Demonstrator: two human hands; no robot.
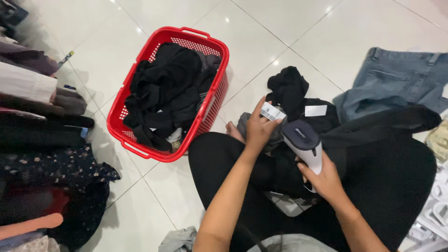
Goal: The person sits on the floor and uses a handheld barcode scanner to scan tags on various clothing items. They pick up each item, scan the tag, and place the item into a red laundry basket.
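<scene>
My left hand [257, 128] pinches a small white paper tag [272, 112] that is attached to a black garment [298, 105] lying on my lap and the floor. My right hand [324, 179] grips the handle of a white handheld scanner with a dark head [303, 142], its head pointing up toward the tag. A second white tag [316, 110] lies on the same black pile. I sit cross-legged in black trousers on white floor tiles.
A red plastic laundry basket [140, 91] full of black clothes stands to the left. Blue jeans [396, 77] lie at the upper right. Hanging clothes [42, 140] fill the left edge. White hangers [436, 205] lie at the right edge.
</scene>
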